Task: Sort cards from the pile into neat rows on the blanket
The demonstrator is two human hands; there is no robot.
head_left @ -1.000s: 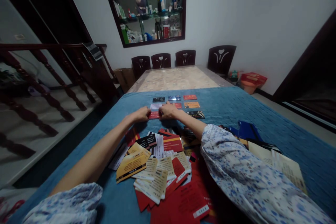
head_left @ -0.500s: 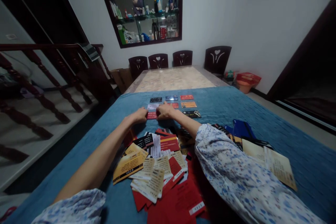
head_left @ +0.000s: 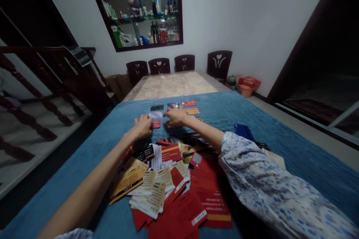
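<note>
Small cards lie in rows on the blue cloth [head_left: 123, 117]. The back row has a black card [head_left: 157, 108], a blue card [head_left: 173, 104] and a red-orange card [head_left: 189, 103]. Nearer are a pale lilac card [head_left: 155, 114] and an orange card [head_left: 192, 111]. My left hand [head_left: 142, 126] rests with fingers outstretched at the left edge of a red card [head_left: 156, 124]. My right hand [head_left: 176, 115] is spread over the middle of the rows, covering what lies beneath; whether it touches a card cannot be made out.
In front of me is a loose heap of cards: yellow cards [head_left: 127, 181], cream cards [head_left: 151, 199] and large red cards [head_left: 176, 213]. A blue item [head_left: 243, 131] lies to the right, partly behind my sleeve. Beyond the cloth is the marble-patterned tabletop [head_left: 171, 84], with dark chairs [head_left: 220, 65] around it.
My right hand has lifted off the left-hand cards and moved right. The left hand has drawn back slightly, uncovering the red card. The view has turned to the right.
</note>
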